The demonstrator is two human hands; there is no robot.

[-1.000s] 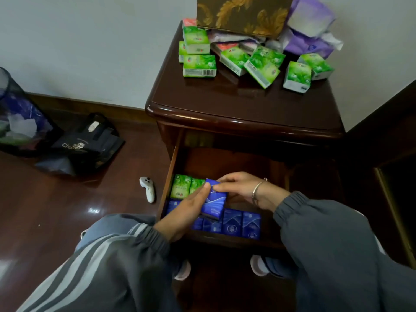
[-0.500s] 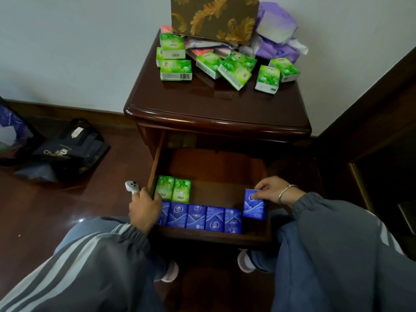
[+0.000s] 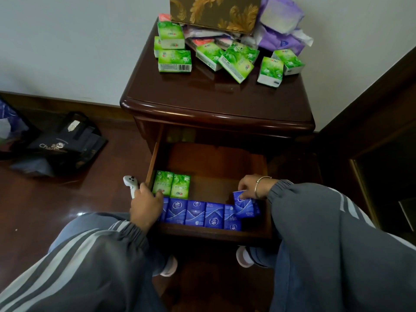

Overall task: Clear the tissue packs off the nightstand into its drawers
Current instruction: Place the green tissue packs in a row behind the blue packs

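The dark wooden nightstand (image 3: pixel 213 104) has its top drawer (image 3: pixel 213 234) pulled out. Several green tissue packs (image 3: pixel 174 61) lie scattered on the back of its top. In the drawer, two green packs (image 3: pixel 171 184) stand at the left behind a row of blue packs (image 3: pixel 202 213) along the front. My right hand (image 3: pixel 251 185) is shut on one blue pack (image 3: pixel 245 207), tilted at the right end of that row. My left hand (image 3: pixel 146 206) rests curled at the drawer's left front corner, its thumb against a green pack, with nothing seen in it.
A brown box with gold leaves (image 3: pixel 213 12) and purple tissue bags (image 3: pixel 281 28) stand at the back of the top. On the floor to the left lie a white controller (image 3: pixel 129 182) and a black bag (image 3: pixel 67 140). Dark furniture (image 3: pixel 382 154) stands at the right.
My right hand has carried the blue pack from the drawer's middle to the right end of the row. My left hand let go of it and moved to the left front corner.
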